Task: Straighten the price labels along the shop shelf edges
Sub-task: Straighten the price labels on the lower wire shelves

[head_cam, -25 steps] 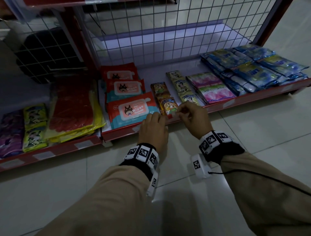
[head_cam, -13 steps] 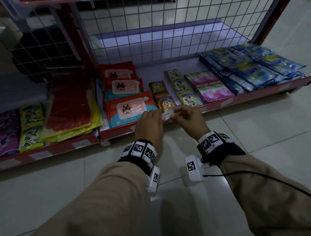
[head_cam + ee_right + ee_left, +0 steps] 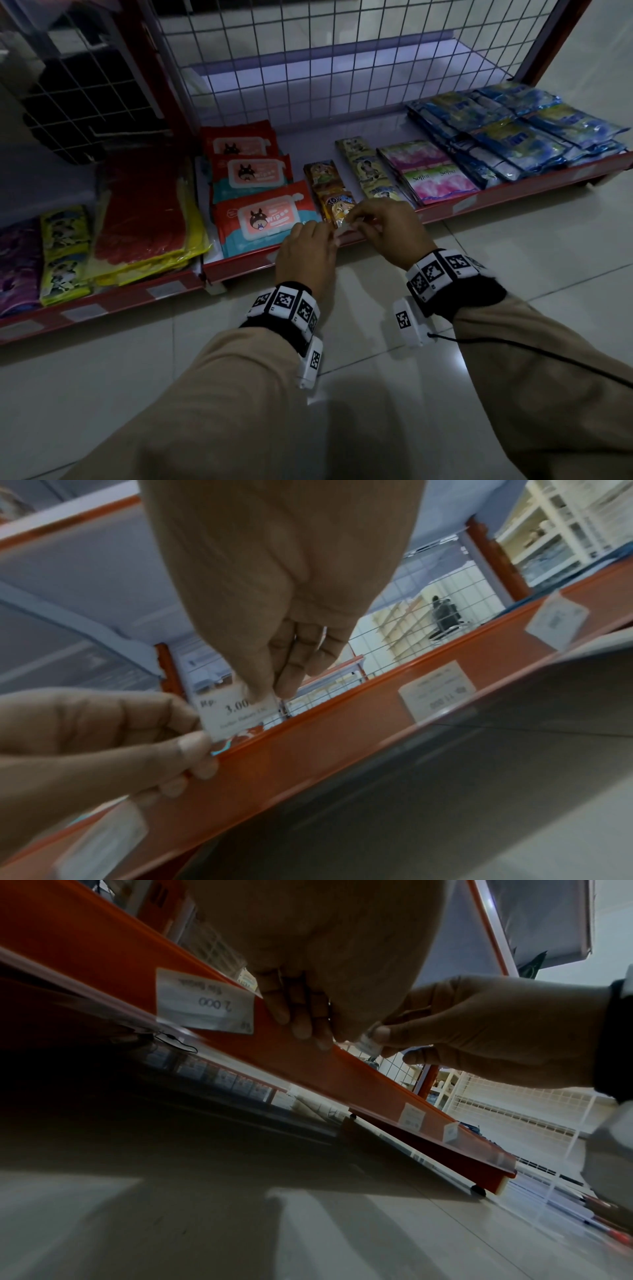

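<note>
A price label (image 3: 236, 712) pinched between both hands (image 3: 103, 737) is showing "Rp. 3.00". At nine o'clock from them, another label (image 3: 205, 1004) is reading "2.000" upside down. The wipes pack (image 3: 263, 219) is reading "Wipes"; the pink packets (image 3: 438, 181) "Soffell".

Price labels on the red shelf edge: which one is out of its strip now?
The price label reading "Rp. 3.00…", pinched by the left hand and right hand above the edge; the others sit flat.

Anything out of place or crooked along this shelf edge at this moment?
Yes. One price label is out of the red shelf edge, held above it: the left hand and right hand each pinch an end. Further right, another label sits tilted on the strip.
</note>
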Available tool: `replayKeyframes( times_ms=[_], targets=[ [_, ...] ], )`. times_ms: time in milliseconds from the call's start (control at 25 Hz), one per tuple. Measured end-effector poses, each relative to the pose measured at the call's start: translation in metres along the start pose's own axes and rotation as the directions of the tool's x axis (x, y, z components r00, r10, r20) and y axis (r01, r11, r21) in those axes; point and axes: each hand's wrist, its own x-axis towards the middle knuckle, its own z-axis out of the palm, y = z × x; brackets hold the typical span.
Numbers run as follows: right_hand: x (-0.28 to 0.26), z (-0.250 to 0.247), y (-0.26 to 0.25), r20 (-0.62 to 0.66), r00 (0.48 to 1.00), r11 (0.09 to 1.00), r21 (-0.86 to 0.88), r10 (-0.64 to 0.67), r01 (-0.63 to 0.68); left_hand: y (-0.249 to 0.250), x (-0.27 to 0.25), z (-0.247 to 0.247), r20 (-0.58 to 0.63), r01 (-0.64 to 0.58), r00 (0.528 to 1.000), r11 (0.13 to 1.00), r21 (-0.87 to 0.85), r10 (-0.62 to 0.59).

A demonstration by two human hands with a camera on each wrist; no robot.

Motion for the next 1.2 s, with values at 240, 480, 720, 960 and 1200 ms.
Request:
replayKeyframes(
  times_ms=[240,480,720,960,1200],
  targets=[
    [-0.003,-0.008,0.014,-0.024,1.0,0.997,-0.078,0.02,-0.022,0.0,0.001,0.007,-0.036,-0.025,0.999,1.0,0.001,0.025],
    [-0.002,-0.002,0.014,0.054,0.998,0.973,-0.229,0.016,-0.003,0.001,0.004,0.016,0.006,-0.042,0.999,0.983,0.181,0.041],
    [-0.009,-0.003,0.021,0.102,0.993,0.949,-0.314,0.06,-0.025,0.001,0.005,0.019,-0.008,-0.03,0.999,0.98,0.195,0.032],
    [-0.005,-0.006,0.021,0.113,0.993,0.948,-0.317,0.019,0.018,0.002,0.005,0.02,-0.015,-0.029,0.999,0.981,0.194,0.033],
    [-0.008,-0.004,0.022,0.206,0.978,0.904,-0.423,0.024,0.067,0.002,0.006,0.022,-0.003,-0.031,0.999,0.97,0.24,0.033]
  ],
)
